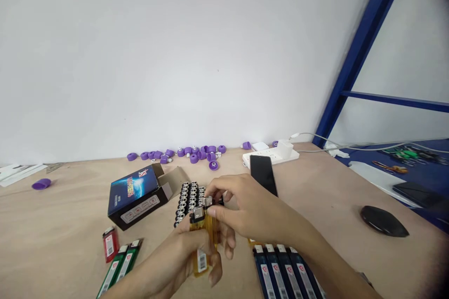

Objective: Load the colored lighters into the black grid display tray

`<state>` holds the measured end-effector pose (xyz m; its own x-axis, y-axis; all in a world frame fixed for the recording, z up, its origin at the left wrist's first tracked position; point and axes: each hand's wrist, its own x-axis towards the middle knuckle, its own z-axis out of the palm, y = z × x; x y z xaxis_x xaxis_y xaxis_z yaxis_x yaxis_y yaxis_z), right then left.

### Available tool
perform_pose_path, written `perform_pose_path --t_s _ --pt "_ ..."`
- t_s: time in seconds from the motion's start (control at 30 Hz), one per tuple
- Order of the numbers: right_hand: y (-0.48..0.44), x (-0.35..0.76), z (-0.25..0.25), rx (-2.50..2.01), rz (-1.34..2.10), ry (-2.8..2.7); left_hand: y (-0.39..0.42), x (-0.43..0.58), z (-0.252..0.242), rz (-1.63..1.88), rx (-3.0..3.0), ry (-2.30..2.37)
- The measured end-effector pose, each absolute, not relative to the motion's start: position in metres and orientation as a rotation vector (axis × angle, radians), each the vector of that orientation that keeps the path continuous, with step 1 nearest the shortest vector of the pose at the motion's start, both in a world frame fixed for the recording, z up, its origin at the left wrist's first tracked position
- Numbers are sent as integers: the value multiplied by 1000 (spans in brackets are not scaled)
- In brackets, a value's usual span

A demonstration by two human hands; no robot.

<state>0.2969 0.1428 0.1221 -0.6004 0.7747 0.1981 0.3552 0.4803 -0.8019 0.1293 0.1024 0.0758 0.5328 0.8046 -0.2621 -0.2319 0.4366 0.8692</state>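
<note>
In front of me, my left hand is wrapped round what look like two yellow see-through lighters side by side, standing nearly upright. One carries a barcode label, and a silver metal hood caps its black top. My right hand reaches across and pinches the top of the rear lighter between thumb and fingers, at its metal hood. Its other fingers curl loosely behind. Just beyond the hands lie rows of small black-and-silver lighter heads, partly covered by the lighters and fingers.
A blue-black lighter box lies open at left, near red and green lighters. Several dark blue lighters lie under my right forearm. Purple caps line the wall; a phone, power strip and black mouse sit right.
</note>
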Motion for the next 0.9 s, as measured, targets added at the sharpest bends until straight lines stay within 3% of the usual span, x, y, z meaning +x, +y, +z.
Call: perform_pose_path --t_s 0.2,0.37,0.57,0.9 --pt "178 310 107 -1016 934 -1741 123 108 92 861 1695 1308" --pt "202 308 71 -1278 754 -1660 126 101 91 291 2332 1646" --pt "198 290 41 -1267 798 -1865 115 113 88 -217 2515 1764" --pt "191 284 32 -1205 762 -2066 114 114 86 -188 2545 1741"
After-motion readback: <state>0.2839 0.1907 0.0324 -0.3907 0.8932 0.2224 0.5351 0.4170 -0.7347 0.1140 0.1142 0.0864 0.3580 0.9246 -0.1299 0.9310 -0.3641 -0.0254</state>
